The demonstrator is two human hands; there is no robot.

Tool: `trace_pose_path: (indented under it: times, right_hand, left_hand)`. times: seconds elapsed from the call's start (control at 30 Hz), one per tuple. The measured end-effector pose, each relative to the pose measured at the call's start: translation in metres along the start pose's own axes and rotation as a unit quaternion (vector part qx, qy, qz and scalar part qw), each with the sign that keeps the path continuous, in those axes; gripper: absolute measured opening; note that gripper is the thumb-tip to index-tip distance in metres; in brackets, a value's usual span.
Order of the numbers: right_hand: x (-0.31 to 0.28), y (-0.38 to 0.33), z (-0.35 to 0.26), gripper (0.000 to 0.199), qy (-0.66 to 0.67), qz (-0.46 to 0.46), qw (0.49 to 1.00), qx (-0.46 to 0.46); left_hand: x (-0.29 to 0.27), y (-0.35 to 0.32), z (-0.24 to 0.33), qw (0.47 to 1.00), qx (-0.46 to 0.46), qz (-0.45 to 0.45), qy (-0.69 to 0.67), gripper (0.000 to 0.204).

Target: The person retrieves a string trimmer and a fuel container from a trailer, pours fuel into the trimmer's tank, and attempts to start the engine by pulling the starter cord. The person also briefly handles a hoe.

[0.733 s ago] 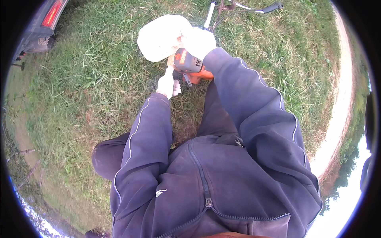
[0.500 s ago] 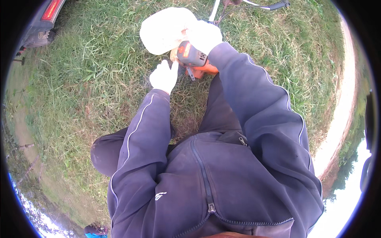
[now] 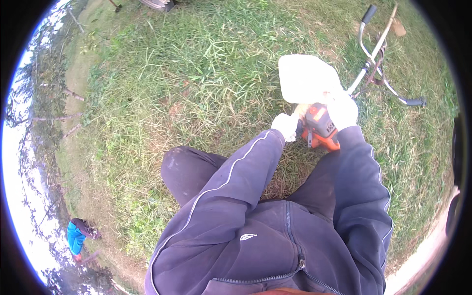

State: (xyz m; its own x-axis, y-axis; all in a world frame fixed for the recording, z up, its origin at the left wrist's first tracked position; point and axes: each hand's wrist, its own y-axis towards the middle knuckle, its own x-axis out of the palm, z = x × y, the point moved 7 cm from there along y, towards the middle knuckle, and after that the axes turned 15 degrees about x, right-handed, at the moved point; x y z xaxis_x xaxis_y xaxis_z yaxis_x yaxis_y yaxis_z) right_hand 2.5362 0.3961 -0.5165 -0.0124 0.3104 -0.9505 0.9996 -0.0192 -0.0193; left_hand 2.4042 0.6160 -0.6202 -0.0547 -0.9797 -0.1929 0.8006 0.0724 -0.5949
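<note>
The orange and grey engine (image 3: 322,122) of a brush cutter rests on the grass in front of my right knee. My right hand (image 3: 343,109), in a white glove, closes around the lower right end of a white plastic jug (image 3: 307,76), tilted over the engine. Glare hides the jug's details and most of the fingers. On the engine's left side my white-gloved left hand (image 3: 285,128) is curled against a pale tan part (image 3: 301,110). What its fingers pinch, if anything, does not show.
The brush cutter's pale shaft and handlebar (image 3: 369,64) extend away to the far right. Part of a wheel (image 3: 158,4) shows at the far edge. A person in blue (image 3: 77,238) is distant at the left, near trees. A pale track (image 3: 423,246) runs at lower right.
The view has swung left, so everything sits farther right and lower. My left hand's fingers, stretched out before, are now curled in by the engine. The jug stays tilted over it.
</note>
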Motion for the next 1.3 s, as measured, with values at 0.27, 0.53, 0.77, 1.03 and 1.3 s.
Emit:
trace_pose_path:
  times: [0.27,0.53,0.77,1.03,1.3]
  right_hand:
    - [-0.013,-0.003,-0.017,0.03,0.01,0.007,1.0,0.01]
    - [-0.009,-0.001,-0.017,0.037,-0.007,-0.027,0.999,0.02]
    - [-0.015,-0.003,-0.024,0.04,-0.003,-0.032,0.999,0.033]
    - [-0.02,0.003,-0.03,0.036,-0.023,-0.005,1.0,-0.012]
    - [-0.024,0.001,-0.029,0.043,-0.059,-0.068,0.996,0.021]
  left_hand:
    - [0.027,-0.029,0.039,0.777,0.363,0.045,0.513,0.027]
    - [0.02,-0.008,0.029,0.84,0.315,-0.013,0.441,0.037]
    - [0.023,-0.013,-0.036,0.972,-0.078,0.0,-0.221,0.076]
    - [-0.041,-0.023,-0.042,0.992,-0.059,0.024,-0.109,0.06]
    - [-0.04,-0.012,-0.05,0.988,0.013,-0.15,0.043,0.042]
